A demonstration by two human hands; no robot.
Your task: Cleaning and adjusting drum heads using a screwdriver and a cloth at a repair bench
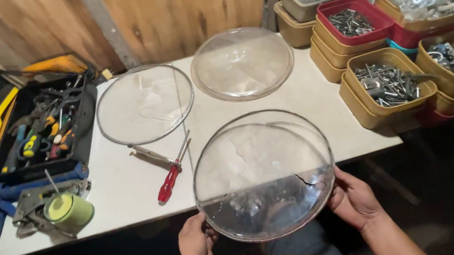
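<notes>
Both my hands hold a large round clear glass lid with a metal rim, over the near edge of the white table. My left hand grips its lower left rim and my right hand its right rim. A crack runs through the glass near the right side. On the table behind lie a flat clear lid with a metal rim and a domed clear lid. A red-handled screwdriver lies just left of the held lid, crossing a thin metal tool.
A black tray of hand tools sits at the left, with a blue caulking-type gun and a yellow-green tape roll in front. Tan and red tubs of metal hardware crowd the right. A wooden wall stands behind.
</notes>
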